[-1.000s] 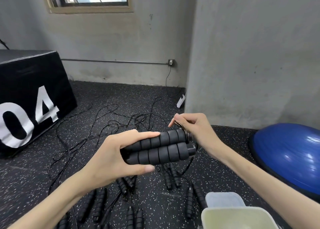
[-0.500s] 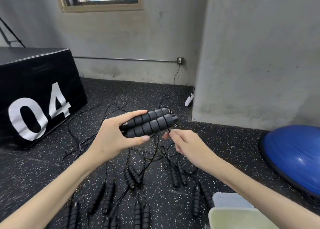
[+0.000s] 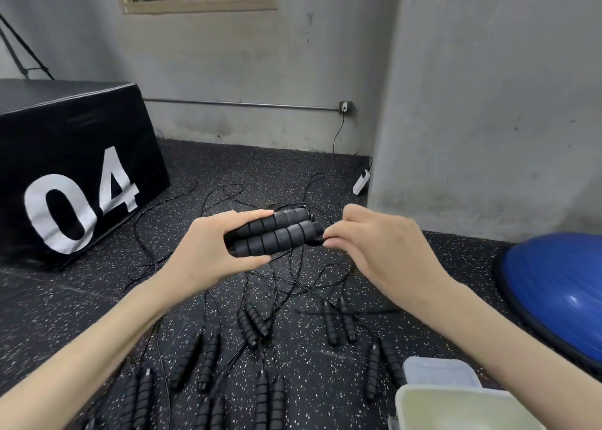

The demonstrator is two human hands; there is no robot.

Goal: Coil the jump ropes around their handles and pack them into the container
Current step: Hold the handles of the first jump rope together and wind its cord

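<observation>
I see the pale container (image 3: 456, 407) at lower right, nothing visible inside, its lid (image 3: 439, 372) lying just behind; my left hand (image 3: 208, 250) is clamped round the paired foam handles (image 3: 277, 231), held above the floor; my right hand (image 3: 381, 247) pinches the thin black rope (image 3: 294, 266) at the handle ends; half a second ago it was lower, beneath them; more jump ropes (image 3: 257, 322) lie loose on the floor.

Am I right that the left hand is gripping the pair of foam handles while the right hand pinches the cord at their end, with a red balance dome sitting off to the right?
Nearly: the balance dome is blue, not red, as the head view shows. The left hand does grip the pair of foam handles, and the right hand pinches at their end.
</observation>
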